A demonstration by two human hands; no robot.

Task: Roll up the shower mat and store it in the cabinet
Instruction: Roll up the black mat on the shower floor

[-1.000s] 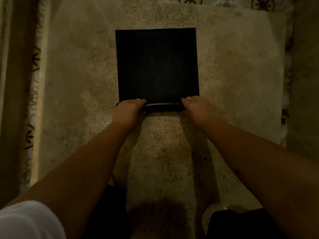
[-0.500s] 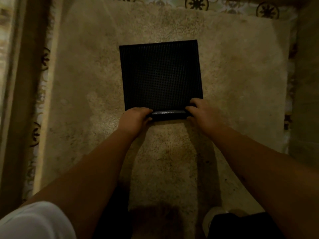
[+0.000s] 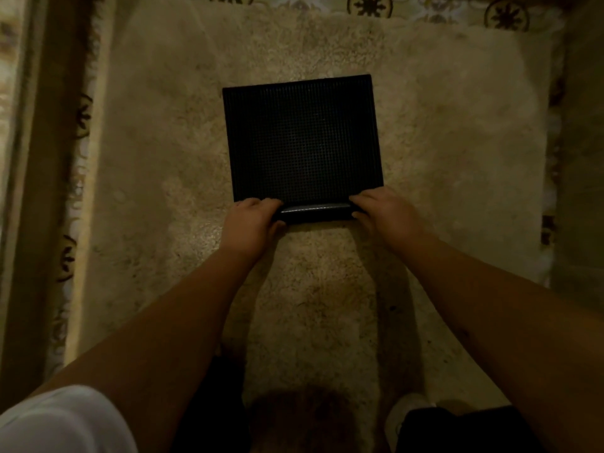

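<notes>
A black, studded shower mat (image 3: 302,142) lies flat on a beige shaggy rug (image 3: 457,125). Its near edge is curled into a thin glossy roll (image 3: 315,212). My left hand (image 3: 250,223) grips the roll's left end, fingers folded over the top. My right hand (image 3: 387,212) grips the right end the same way. The far part of the mat is still flat and square. No cabinet is in view.
Patterned floor tiles (image 3: 369,4) show beyond the rug's far edge and along its left side. A wooden frame or door edge (image 3: 36,158) runs down the left. A dark panel (image 3: 581,158) stands at the right. My knees and a pale shoe (image 3: 403,415) are at the bottom.
Both hands have stayed on the rolled near edge and turned it a little further. The view has tilted, so the mat sits lower in the frame.
</notes>
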